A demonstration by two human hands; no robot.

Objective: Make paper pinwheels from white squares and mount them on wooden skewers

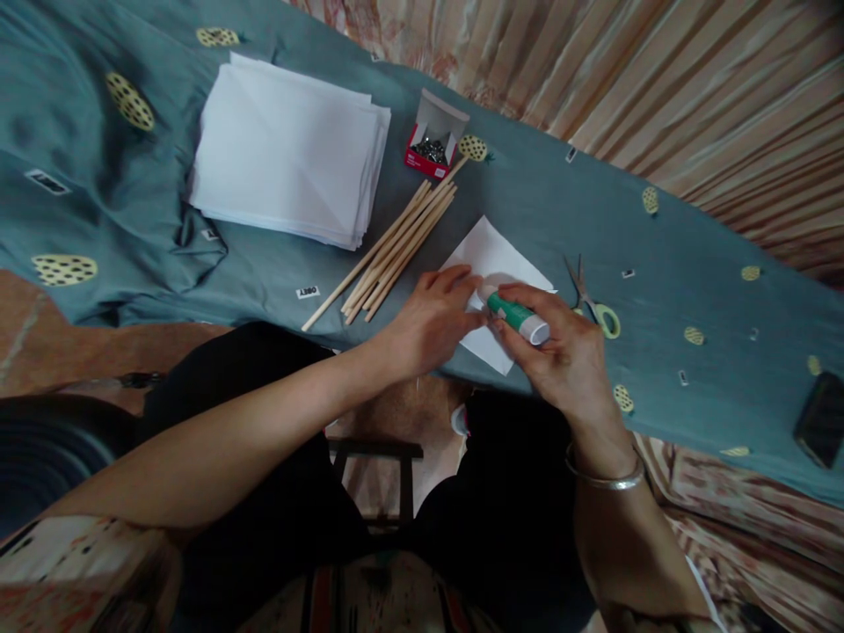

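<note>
A blue-green cloth (659, 264) printed with small yellow pineapples covers the whole bench, rumpled at its left end. The biggest thing on it is a thick stack of white paper (287, 149) at the far left, its sheets slightly fanned. Just beside the stack's right edge lies a bundle of long wooden sticks (389, 255), laid slantwise, the far ends pointing towards a small red box (432, 141) whose flap stands open over dark metal bits inside. Right of the sticks, near the bench's near edge, a single white sheet (491, 255) lies cornerwise, and both hands meet on it. The left hand (432, 321) has its fingers bent down onto the sheet's near left part; I cannot tell whether it pinches the paper or only presses it. The right hand (567, 352), a silver bangle (603, 479) at its wrist, is closed around a green and white glue stick (520, 318), held slanted with its far end against the sheet close to the left fingertips. Just right of the sheet lie scissors (590, 299) with green handles, and well apart, at the bench's right end, a dark phone (821, 420).
</note>
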